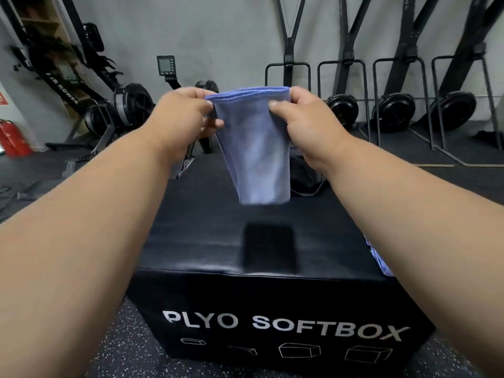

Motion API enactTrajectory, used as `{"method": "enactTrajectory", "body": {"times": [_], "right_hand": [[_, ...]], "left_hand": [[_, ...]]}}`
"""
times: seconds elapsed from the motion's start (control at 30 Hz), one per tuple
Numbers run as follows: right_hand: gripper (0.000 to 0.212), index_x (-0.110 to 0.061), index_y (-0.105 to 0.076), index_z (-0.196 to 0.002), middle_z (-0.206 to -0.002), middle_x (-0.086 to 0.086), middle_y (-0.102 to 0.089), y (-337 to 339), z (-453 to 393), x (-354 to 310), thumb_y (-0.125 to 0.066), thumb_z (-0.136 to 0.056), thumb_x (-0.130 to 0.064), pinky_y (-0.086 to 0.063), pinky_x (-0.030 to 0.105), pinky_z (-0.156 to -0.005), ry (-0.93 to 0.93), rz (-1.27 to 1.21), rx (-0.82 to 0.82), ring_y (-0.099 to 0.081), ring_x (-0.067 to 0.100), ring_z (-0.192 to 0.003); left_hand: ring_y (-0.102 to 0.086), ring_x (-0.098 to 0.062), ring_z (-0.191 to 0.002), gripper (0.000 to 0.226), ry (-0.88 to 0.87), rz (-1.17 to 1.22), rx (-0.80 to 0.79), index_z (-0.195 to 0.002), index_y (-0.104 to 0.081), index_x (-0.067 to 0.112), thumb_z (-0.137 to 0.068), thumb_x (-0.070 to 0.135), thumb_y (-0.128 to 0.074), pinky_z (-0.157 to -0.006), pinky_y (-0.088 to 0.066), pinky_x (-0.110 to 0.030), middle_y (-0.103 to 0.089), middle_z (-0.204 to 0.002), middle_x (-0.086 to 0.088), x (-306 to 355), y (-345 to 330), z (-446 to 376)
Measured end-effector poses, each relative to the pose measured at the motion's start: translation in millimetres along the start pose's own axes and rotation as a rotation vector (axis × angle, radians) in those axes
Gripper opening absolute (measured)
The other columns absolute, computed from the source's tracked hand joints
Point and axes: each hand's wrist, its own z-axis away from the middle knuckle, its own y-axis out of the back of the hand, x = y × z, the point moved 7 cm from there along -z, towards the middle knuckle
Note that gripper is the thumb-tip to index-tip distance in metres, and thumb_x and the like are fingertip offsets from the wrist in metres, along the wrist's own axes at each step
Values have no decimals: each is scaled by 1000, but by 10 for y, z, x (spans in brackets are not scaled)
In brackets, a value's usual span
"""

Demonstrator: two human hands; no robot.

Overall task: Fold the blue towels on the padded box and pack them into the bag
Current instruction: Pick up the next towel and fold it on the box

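Box: black padded box (207, 241) marked PLYO SOFTBOX.
Spare towels: blue pile (377, 259) at box's right edge.
Towel: blue towel (252, 148) hanging above box.
Hands: left hand (182, 118) and right hand (302, 118) pinch its top corners.
Bag: black bag (304, 175) on box's far side.

The black padded box (207, 214) carries a dark bag (305, 173) and crumpled blue towels (380, 257) at its right edge.

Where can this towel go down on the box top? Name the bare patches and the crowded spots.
Bare: the padded box top below the hanging blue towel, between both forearms, down to the front edge. Crowded: the far right, where the black bag sits, and the right edge, where more blue towels show beside the right forearm.
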Motion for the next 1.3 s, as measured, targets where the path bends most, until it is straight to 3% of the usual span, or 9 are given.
{"method": "enactTrajectory", "body": {"times": [0.1, 0.23, 0.33, 0.43, 0.67, 0.9, 1.0, 1.03, 1.3], "right_hand": [[14, -5, -67, -102, -87, 5, -70, -104, 129, 205, -65, -95, -17, -48, 28, -72, 107, 136, -23, -56, 9, -77], [16, -21, -60, -83, -70, -16, -56, -621, 636, 1334, -71, -94, -23, -41, 24, -67, -69, 377, -278, -46, 3, -64], [17, -37, -65, -103, -109, -21, -69, -968, 1130, 2194, -76, -90, -40, -48, 24, -91, -242, 509, -545, -62, -3, -100], [29, -49, -63, -112, -128, -20, -65, -1114, 1336, 2555, -75, -86, -46, -47, 27, -108, -287, 498, -605, -59, -5, -121], [23, -40, -65, -114, -123, -16, -61, -1170, 582, 2749, -66, -92, -31, -52, 27, -95, -280, 517, -348, -62, 1, -103], [45, -32, -57, -137, -133, -9, -49, -1501, -390, 3106, -58, -93, -39, -51, 34, -92, -314, 829, -379, -61, 16, -109], [6, -31, -58, -85, -88, -9, -52, -1674, -607, 3275, -58, -90, -35, -42, 32, -73, -362, 882, -444, -50, 18, -76], [21, -27, -47, -72, -74, -6, -47, -1731, -665, 3327, -58, -88, -34, -38, 34, -68, -374, 878, -462, -44, 19, -69], [27, -16, -52, -72, -72, 3, -49, -1936, -858, 3503, -69, -85, -33, -44, 35, -68, -409, 741, -399, -45, 21, -67]], "left_hand": [[-69, -20, -76, 28, 18, 72, -3, -99, -72, 7, -93, -6, -48, -67, -57, -23, -71, -89, -15, -308, 104, 203], [-65, -22, -83, 27, 285, 63, 123, -99, -69, 6, -94, -7, -46, -77, -58, -31, -70, -93, -13, -1654, 300, 817], [-64, -18, -87, 22, 422, -122, 154, -85, -74, 21, -97, 13, -57, -85, -55, -43, -70, -90, 10, -2718, 426, 1344], [-64, -13, -78, 8, 510, -197, 251, -89, -74, 25, -92, 33, -74, -75, -50, -35, -71, -81, 11, -3266, 521, 1759], [-63, -2, -72, 19, 530, -112, 395, -99, -71, 27, -90, 11, -74, -68, -46, -24, -70, -92, 6, -3387, 681, 1776], [-59, 5, -72, 31, 507, -56, 526, -106, -64, 32, -88, 7, -67, -60, -44, -17, -64, -102, 11, -3351, 919, 1676], [-59, 4, -78, 34, 483, -69, 584, -108, -63, 33, -87, 6, -63, -66, -43, -19, -64, -106, 13, -3385, 1086, 1645], [-59, 4, -81, 34, 483, -73, 587, -108, -64, 33, -87, 7, -63, -69, -42, -19, -64, -107, 14, -3411, 1125, 1633], [-61, 2, -74, 26, 504, -37, 514, -104, -66, 34, -89, 12, -64, -73, -44, -23, -69, -105, 8, -3607, 1232, 1617]]}}
